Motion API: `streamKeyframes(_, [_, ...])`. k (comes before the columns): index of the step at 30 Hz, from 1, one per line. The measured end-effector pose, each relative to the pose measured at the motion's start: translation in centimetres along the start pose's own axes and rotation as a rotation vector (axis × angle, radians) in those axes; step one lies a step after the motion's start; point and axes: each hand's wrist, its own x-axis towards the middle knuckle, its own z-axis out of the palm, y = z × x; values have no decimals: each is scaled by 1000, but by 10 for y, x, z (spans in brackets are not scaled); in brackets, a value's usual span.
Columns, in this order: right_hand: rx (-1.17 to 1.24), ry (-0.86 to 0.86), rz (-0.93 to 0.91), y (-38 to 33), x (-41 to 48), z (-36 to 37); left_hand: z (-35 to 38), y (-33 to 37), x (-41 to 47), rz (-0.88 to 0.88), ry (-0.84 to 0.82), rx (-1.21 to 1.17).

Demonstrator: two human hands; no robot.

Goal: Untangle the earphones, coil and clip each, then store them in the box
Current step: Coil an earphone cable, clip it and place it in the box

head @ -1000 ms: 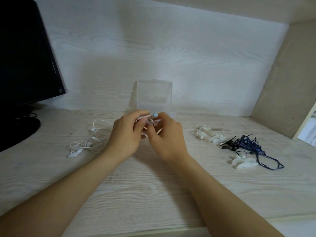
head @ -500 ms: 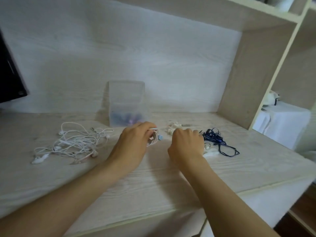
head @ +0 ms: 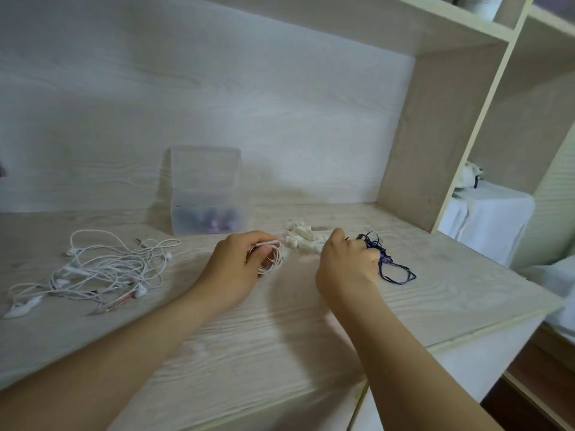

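My left hand (head: 245,262) grip pinches the coiled pink earphone (head: 271,259) mid-surface. Right hand (head: 347,265) reaches the white clips (head: 300,237) near the back edge; can't tell its grip. Clipping step, I reckon: grab one.

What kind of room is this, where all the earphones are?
Probably a home desk or study nook. A pale wood-grain desktop sits under built-in shelves, with a wooden side panel to the right. Beyond it something is draped in white cloth, which looks more like a home than an office.
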Motion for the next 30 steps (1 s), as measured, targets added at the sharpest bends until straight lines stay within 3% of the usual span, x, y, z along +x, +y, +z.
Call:
streamKeyframes(3, [-27, 55, -105, -13, -8, -10, -1, -7, 1, -72, 15, -36])
streamKeyframes(6, [107, 116, -245, -30, -19, -16, -5, -9, 2, -89, 50, -6])
streamKeyframes(10, [610, 93, -344, -52, -25, -12, -21, -15, 3, -92, 159, 101])
streamKeyframes(15, [1095, 243, -317, -71, -18, 1, -47, -27, 6, -156, 260, 196])
streamKeyframes(20, [1451, 112, -443, -94, -10, -5, -62, -33, 8, -207, 298, 207])
streamKeyframes(30, [1820, -127, -414, -134, -9, -11, -80, -44, 12, -249, 382, 212])
